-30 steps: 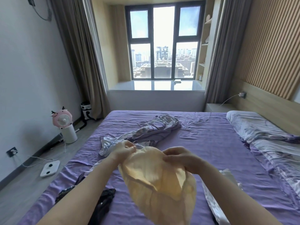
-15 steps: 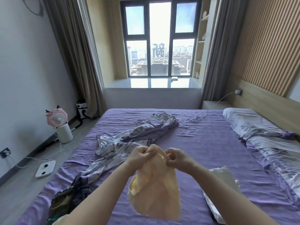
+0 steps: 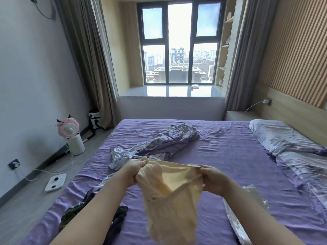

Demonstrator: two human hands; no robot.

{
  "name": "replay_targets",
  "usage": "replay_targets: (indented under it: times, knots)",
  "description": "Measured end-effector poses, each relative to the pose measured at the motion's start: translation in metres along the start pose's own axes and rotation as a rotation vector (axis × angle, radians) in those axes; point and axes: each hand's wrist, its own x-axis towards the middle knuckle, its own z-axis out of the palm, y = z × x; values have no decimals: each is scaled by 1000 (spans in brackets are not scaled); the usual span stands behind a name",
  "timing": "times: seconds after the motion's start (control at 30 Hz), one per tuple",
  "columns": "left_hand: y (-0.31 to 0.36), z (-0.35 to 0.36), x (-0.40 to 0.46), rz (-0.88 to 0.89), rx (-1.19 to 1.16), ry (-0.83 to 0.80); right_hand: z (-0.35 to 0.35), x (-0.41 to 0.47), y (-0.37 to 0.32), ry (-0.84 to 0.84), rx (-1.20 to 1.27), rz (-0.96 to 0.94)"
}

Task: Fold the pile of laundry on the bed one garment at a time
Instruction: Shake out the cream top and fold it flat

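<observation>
I see both hands raised over the near part of the purple bed, holding a pale yellow garment up between them. My view shows the left hand with its fingers curled tight round a bunched corner of the cloth's upper edge, and the right hand pinching the other end of that edge, thumb against fingers. The edge runs stretched between the two hands, and the rest of the garment hangs down off the mattress, loose and wrinkled. Farther off, left of centre, a grey-and-lilac garment lies crumpled on the sheet. A dark garment lies near the left edge under the left forearm, and a white cloth sits near right, partly hidden by the right forearm. A patterned pillow lies at the far right.
</observation>
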Motion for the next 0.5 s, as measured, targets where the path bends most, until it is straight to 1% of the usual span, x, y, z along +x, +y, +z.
replay_targets:
  times: [0.07,0.1,0.13,0.17,0.2,0.23,0.27,0.33,0.37,0.43,0.5]
  knots:
    - [-8,-4,2,7,93,44,9,1,-9,-90,72,-1]
    - [-12,-3,3,11,188,74,15,2,-13,-124,88,9]
    - [-15,-3,3,18,341,110,22,2,-17,-145,96,23]
    - [-18,-2,2,36,551,132,29,2,-20,-143,97,36]
    - [-19,0,-1,67,723,102,36,3,-23,-130,101,43]
    - [-20,2,-4,115,792,11,43,4,-26,-112,108,51]
    - [-19,6,-8,131,733,-123,50,4,-28,-106,117,60]
    - [-18,20,-19,108,545,-395,61,6,-29,-107,113,75]
    - [-20,29,-24,139,532,-455,64,7,-30,-100,91,69]
    - [-28,44,-25,236,557,-427,66,6,-30,-44,13,7]
    - [-32,52,-25,267,478,-388,61,4,-31,77,-162,-93]
